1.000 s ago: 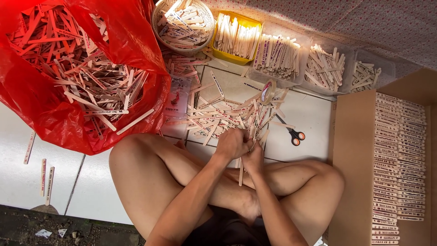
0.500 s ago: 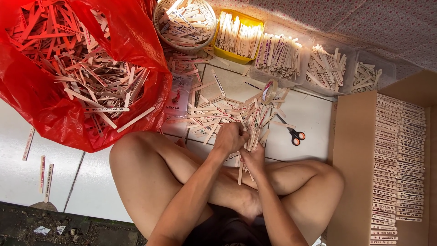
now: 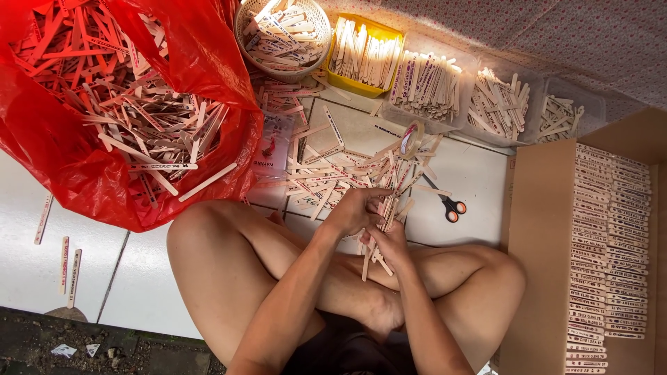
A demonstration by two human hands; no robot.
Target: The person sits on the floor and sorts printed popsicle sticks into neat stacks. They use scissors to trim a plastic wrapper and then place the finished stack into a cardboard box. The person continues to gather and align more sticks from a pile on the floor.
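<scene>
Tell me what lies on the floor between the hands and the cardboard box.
In the head view, black-handled scissors lie on white tile between the hands and the cardboard box.

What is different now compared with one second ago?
Very little. The left hand and right hand still hold the bunch of wooden sticks over the lap; only the fingers shifted slightly. The scissors, red bag and cardboard box stayed as they were.

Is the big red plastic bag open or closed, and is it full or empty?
Open and well filled: the big red plastic bag has its mouth spread wide, and many flat wooden sticks lie heaped inside.
</scene>
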